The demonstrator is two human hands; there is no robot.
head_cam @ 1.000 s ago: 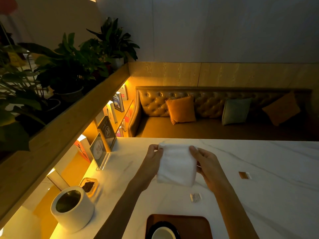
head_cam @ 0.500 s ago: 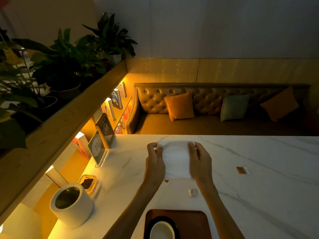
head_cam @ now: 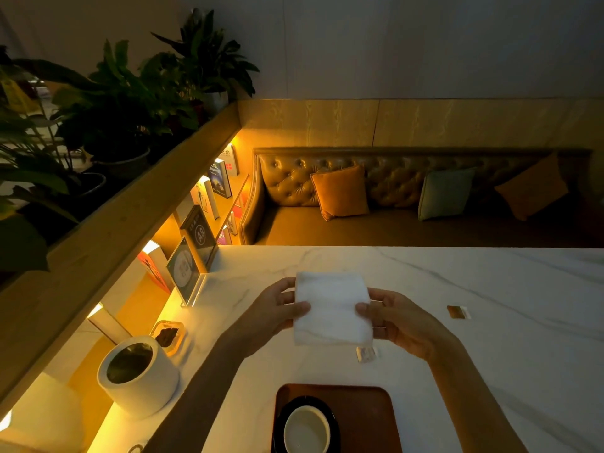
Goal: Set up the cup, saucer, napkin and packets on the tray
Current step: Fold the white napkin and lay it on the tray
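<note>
left hand (head_cam: 277,310) pinching left edge of napkin (head_cam: 331,308), thumb in front, fingers (head_cam: 283,291) behind | napkin hanging above table (head_cam: 490,354), likely being squared before traying; right hand (head_cam: 397,322) gripping right edge likewise | cup (head_cam: 306,428) sitting on saucer (head_cam: 284,416) on tray (head_cam: 366,416); near packet (head_cam: 365,354), far packet (head_cam: 458,312) lying off-tray

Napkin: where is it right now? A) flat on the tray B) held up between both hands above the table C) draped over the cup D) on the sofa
B. The white napkin is pinched at its sides by the left hand and the right hand, above the marble table; the tray holds only the cup on its saucer.
</note>
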